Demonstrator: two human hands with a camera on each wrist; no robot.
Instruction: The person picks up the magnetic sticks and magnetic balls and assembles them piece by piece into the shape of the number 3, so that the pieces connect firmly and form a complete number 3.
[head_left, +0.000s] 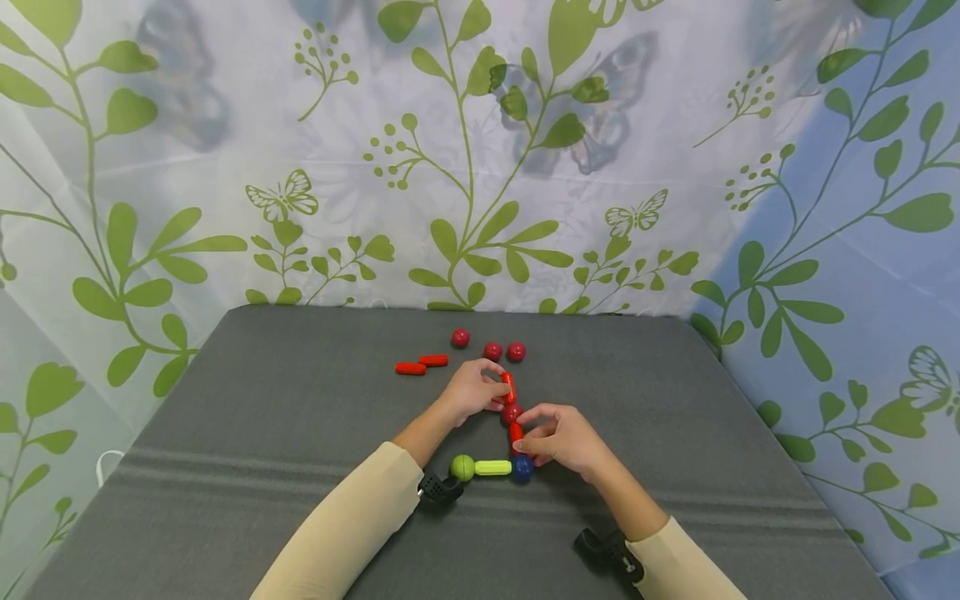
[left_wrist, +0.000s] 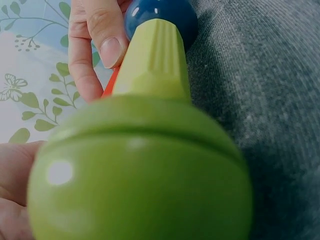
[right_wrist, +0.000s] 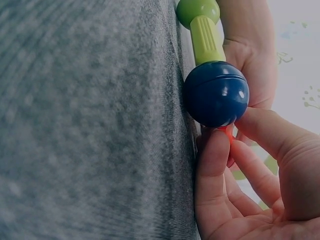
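Your sleeves (head_left: 345, 521) enter at seven and five o'clock. Past them, the green ball (head_left: 462, 468), yellow stick (head_left: 493, 468) and blue ball (head_left: 522, 468) look joined. Toward twelve, your right hand (head_left: 566, 437) pinches the lower stick (head_left: 516, 434); beyond the red ball (head_left: 512, 414), your left hand (head_left: 471, 390) grips the upper stick (head_left: 509, 383). Fingers hide whether these joints are seated. Two loose sticks (head_left: 410, 368) at half past ten and three loose balls (head_left: 492, 351) near twelve seem left to add. Room is widest toward three and nine; the table's (head_left: 300, 392) far edge lies behind the balls.
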